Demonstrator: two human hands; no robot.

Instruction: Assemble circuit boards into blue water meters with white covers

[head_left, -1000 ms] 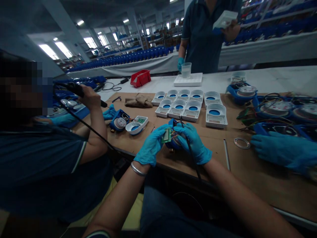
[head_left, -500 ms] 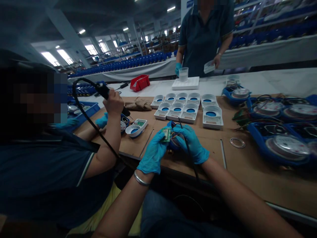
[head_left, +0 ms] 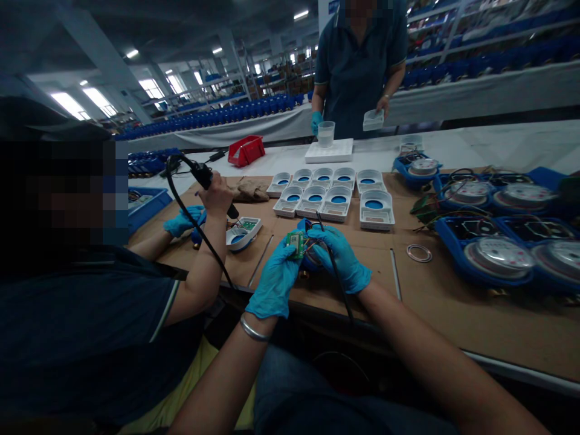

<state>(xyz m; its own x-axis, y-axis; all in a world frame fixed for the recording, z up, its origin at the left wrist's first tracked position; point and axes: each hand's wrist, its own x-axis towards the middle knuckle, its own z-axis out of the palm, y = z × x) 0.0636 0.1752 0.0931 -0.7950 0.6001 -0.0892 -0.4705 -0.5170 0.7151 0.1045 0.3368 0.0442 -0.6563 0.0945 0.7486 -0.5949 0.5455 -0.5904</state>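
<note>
My left hand [head_left: 275, 275], in a blue glove, pinches a small green circuit board [head_left: 295, 245]. Facing it, my gloved right hand [head_left: 341, 257] has its fingers closed at the thin coloured wires [head_left: 310, 243] that run from the board. Under both hands sits a blue-bodied meter [head_left: 310, 261], largely covered by them. A thin black rod or cord [head_left: 338, 272] slants across my right hand; whether the fingers grip it is unclear.
White trays with blue round windows [head_left: 338, 199] stand in rows ahead. Blue meters [head_left: 496, 257] crowd the right, near a metal ring [head_left: 419, 253]. At left a co-worker's hand [head_left: 216, 194] holds a black corded tool [head_left: 232, 210] over a white housing [head_left: 254, 228]. Another person stands across the table.
The view has shifted slightly, so most things sit farther left. My hands keep their hold around the board and wires. The co-worker's tool is now lower, at the white housing.
</note>
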